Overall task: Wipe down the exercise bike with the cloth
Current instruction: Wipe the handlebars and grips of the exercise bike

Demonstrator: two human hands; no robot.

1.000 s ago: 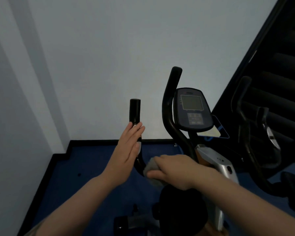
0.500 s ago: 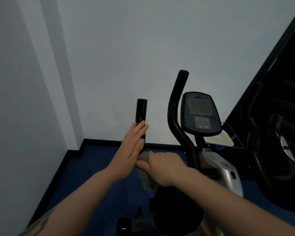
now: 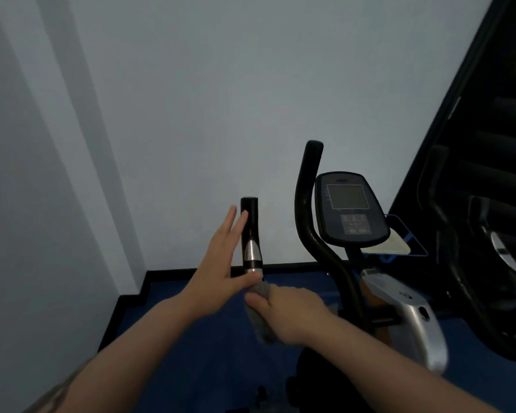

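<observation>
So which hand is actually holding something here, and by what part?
The right hand grips the grey cloth bunched round its middle, on the left handlebar. The left hand holds nothing; its straight fingers lie beside that bar.

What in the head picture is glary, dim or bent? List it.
Head view: dim overall; a bright glint on the chrome band of the left handlebar; the blank console shows no glare; wall edges bow from the wide lens; the right hand gripping the cloth looks soft; the left hand is open.
</observation>
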